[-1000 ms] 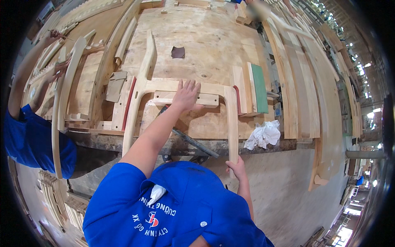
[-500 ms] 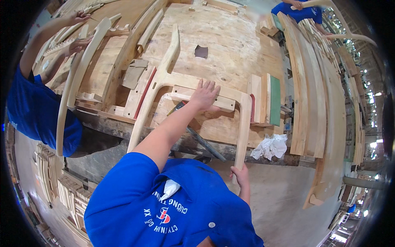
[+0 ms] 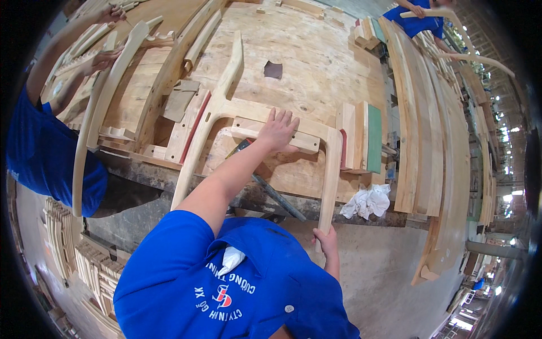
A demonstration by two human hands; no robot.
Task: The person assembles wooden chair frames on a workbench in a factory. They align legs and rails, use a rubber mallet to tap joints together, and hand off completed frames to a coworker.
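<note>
A pale wooden chair frame (image 3: 210, 131), with a long curved post and a crossrail (image 3: 254, 109), lies over the near edge of the workbench. My left hand (image 3: 277, 131) lies flat on the crossrail, fingers spread, its thumb by the drilled strip of wood (image 3: 307, 141) below. My right hand (image 3: 326, 240) is wrapped round the lower end of the frame's right leg (image 3: 328, 192). Red-edged wooden blocks (image 3: 189, 127) stand left of the frame, and a green-sided block (image 3: 374, 138) stands to the right. Under my left forearm lies a dark bar (image 3: 276, 198) with a yellow-and-black end.
Crumpled white cloth (image 3: 367, 201) sits on the bench's front edge (image 3: 254, 195). At left, a co-worker's hands (image 3: 107, 59) are at another curved wooden piece (image 3: 116, 79). Long boards (image 3: 420, 118) run along the right, where another person (image 3: 415, 17) holds a frame. Stacked wooden parts (image 3: 99, 265) are at lower left.
The whole view has shifted slightly. Both my hands keep their places on the frame. The person at the far right has moved the frame they hold a little.
</note>
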